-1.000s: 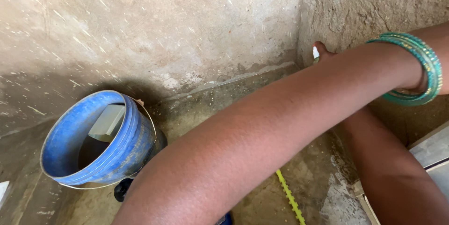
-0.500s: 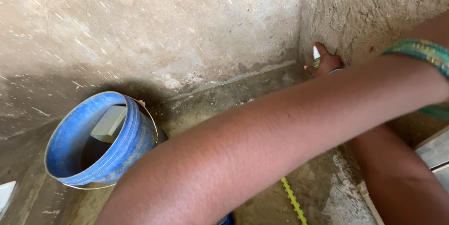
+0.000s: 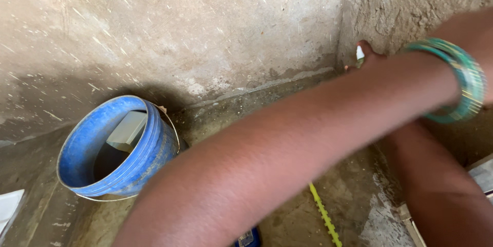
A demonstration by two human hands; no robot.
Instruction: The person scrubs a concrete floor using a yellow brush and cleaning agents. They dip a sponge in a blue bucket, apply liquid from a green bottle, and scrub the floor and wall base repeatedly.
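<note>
My left forearm (image 3: 287,144) crosses the view from lower left to upper right, with green bangles (image 3: 462,80) at the wrist; its hand lies past the right edge. My right hand (image 3: 368,52) reaches into the corner where the two rough plastered walls meet the floor. It is mostly hidden behind the left forearm. Its fingertips pinch a small white-and-green object (image 3: 360,55) held against the wall (image 3: 411,5) near the floor.
A blue bucket (image 3: 149,159) stands tilted on the wet cement floor (image 3: 241,108) at left, holding dark water and a grey slab piece (image 3: 128,130). A yellow-green notched strip (image 3: 323,215) lies on the floor. A tile edge (image 3: 480,172) shows at right, and a white piece (image 3: 9,206) at far left.
The view has shifted a little to the left. My left forearm rose and hides more of the right hand, which stays in the corner with the small object.
</note>
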